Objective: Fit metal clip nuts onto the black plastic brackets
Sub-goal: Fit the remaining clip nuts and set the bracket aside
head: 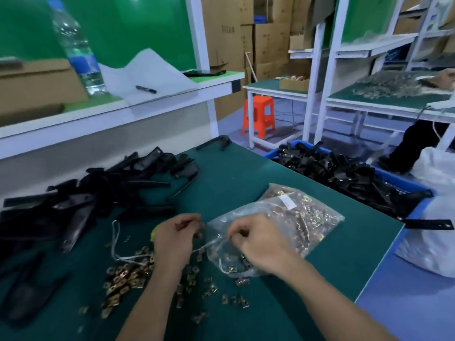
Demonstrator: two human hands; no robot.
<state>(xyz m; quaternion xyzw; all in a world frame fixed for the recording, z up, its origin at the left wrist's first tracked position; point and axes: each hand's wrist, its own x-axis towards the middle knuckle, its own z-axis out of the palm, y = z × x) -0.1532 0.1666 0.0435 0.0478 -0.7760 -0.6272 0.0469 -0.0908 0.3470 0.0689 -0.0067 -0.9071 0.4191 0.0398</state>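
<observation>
In the supply step, left hand (pixel 174 239) and right hand (pixel 258 242) each pinch the mouth of the clear plastic bag (pixel 290 210) at centre, while brass-coloured metal clip nuts (pixel 128 279) lie loose at seven o'clock and black plastic brackets (pixel 86 193) at ten, so the next move probably calls for picking one nut.

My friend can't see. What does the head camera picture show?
The left hand and right hand pinch the mouth of a clear bag full of metal clip nuts on a green table. Loose clip nuts lie by the wrists, black brackets are heaped at left, and more fill a blue crate.
</observation>
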